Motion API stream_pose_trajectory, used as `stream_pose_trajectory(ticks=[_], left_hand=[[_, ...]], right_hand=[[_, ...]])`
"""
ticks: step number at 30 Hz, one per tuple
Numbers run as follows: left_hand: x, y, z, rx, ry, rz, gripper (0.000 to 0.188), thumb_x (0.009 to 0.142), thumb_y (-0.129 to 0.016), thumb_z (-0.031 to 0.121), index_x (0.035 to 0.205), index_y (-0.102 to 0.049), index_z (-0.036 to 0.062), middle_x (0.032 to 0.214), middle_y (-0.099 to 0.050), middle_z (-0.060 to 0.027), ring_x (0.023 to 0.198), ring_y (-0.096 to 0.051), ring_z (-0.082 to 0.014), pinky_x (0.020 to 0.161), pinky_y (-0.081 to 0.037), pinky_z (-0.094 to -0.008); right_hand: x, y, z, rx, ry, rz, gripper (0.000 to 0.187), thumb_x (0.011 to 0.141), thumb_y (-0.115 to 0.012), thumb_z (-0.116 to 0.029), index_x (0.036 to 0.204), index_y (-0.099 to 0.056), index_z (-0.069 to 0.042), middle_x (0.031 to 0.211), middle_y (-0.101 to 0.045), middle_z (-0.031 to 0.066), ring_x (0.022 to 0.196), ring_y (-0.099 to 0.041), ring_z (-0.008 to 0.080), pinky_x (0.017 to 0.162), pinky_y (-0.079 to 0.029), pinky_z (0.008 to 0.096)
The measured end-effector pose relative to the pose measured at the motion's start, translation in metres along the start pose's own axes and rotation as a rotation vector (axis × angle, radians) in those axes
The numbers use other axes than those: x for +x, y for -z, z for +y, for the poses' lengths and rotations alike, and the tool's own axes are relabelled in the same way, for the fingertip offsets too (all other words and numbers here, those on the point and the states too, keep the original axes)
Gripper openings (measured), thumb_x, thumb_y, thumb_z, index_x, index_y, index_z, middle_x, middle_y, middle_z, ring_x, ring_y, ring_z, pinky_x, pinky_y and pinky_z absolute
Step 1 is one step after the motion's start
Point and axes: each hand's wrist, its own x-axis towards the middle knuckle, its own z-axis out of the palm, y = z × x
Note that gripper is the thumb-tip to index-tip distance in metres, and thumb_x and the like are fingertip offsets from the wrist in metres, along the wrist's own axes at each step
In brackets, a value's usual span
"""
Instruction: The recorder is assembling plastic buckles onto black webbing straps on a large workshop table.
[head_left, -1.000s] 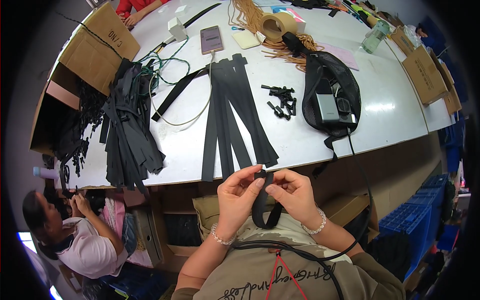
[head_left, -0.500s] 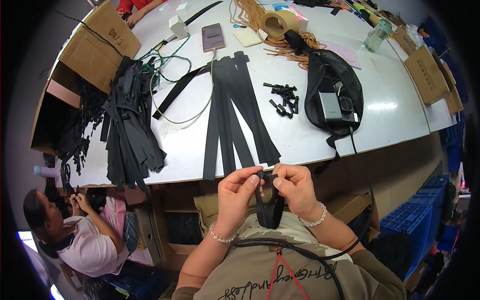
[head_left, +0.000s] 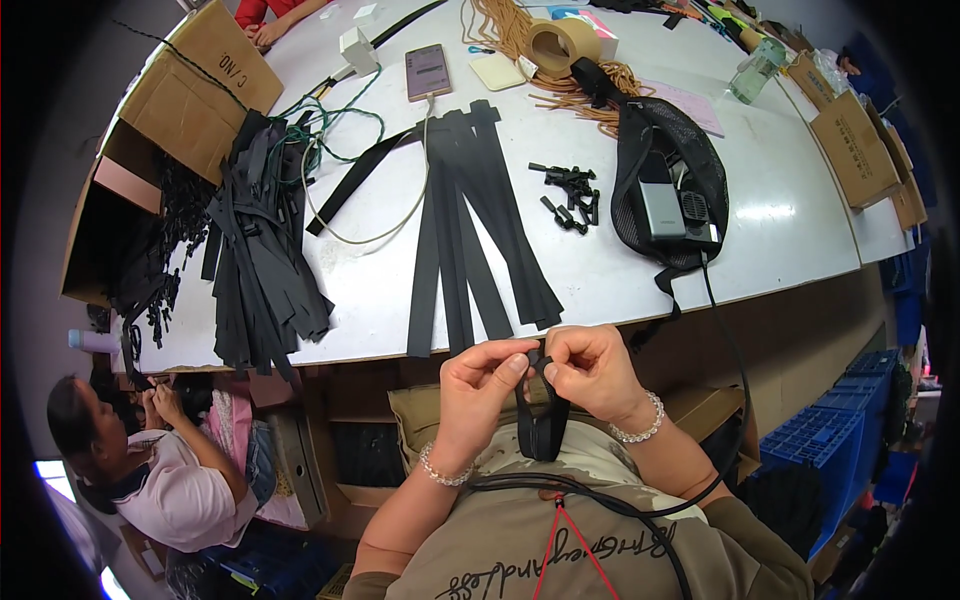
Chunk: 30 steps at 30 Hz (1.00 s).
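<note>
Two hands, lower ctr of frame: L hand [head_left: 480, 390] & R hand [head_left: 598, 375] both pinch the top of a blk strap [head_left: 541, 432], which hangs btwn them in a loop, fingertips close tog. On white table [head_left: 790, 205], upper ctr: flat blk strips [head_left: 448, 220], phone [head_left: 427, 72] above, small blk pcs [head_left: 574, 186] to the R; mesh bag [head_left: 704, 155] upper R.

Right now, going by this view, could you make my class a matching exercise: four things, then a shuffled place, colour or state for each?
1. Black strap
2. Tape roll
3. Mesh bag
4. Phone

A. Has a white cable at its near end
B. Looped between left hand and right hand
C. Holds a grey device
D. Brown

Pairs: 1-B; 2-D; 3-C; 4-A
</note>
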Motion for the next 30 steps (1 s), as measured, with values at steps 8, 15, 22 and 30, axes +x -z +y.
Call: stream_pose_trajectory(ticks=[8, 15, 22, 30], left_hand=[[0.000, -0.002, 0.001, 0.070, -0.041, -0.002, 0.015, 0.086, -0.060, 0.001, 0.099, -0.064, -0.0018, 0.091, -0.065, -0.0043, 0.076, -0.059, -0.0060, 0.068, -0.048, -0.0182], [0.000, -0.002, 0.004, 0.127, -0.075, -0.023, 0.014, 0.086, -0.060, 0.001, 0.099, -0.064, -0.0021, 0.087, -0.063, -0.0025, 0.075, -0.057, -0.0045, 0.067, -0.046, -0.0169], [-0.002, -0.001, 0.005, 0.129, -0.048, -0.022, 0.014, 0.086, -0.060, 0.002, 0.099, -0.063, -0.0021, 0.084, -0.063, -0.0019, 0.075, -0.056, -0.0036, 0.066, -0.045, -0.0169], [-0.007, -0.009, 0.013, 0.078, -0.138, 0.019, 0.023, 0.081, -0.064, -0.004, 0.104, -0.061, -0.0022, 0.090, -0.062, -0.0028, 0.076, -0.055, -0.0031, 0.068, -0.047, -0.0171]], right_hand=[[0.000, -0.002, -0.010, -0.184, 0.064, 0.051, 0.020, 0.070, -0.061, 0.003, 0.059, -0.045, -0.002, 0.058, -0.042, -0.0041, 0.050, -0.031, 0.0010, 0.043, -0.024, 0.0199], [-0.001, -0.004, -0.009, -0.240, 0.103, 0.088, 0.017, 0.069, -0.061, 0.004, 0.061, -0.047, -0.001, 0.059, -0.043, -0.0024, 0.050, -0.033, 0.0025, 0.043, -0.025, 0.0206], [-0.003, -0.006, -0.004, -0.225, 0.131, 0.090, 0.014, 0.070, -0.060, 0.005, 0.063, -0.049, 0.000, 0.061, -0.044, -0.0017, 0.050, -0.033, 0.0024, 0.043, -0.025, 0.0203], [-0.007, -0.007, 0.005, -0.077, 0.102, 0.077, 0.009, 0.080, -0.059, 0.001, 0.073, -0.053, 0.002, 0.068, -0.047, 0.0003, 0.057, -0.039, 0.0040, 0.049, -0.031, 0.0197]])
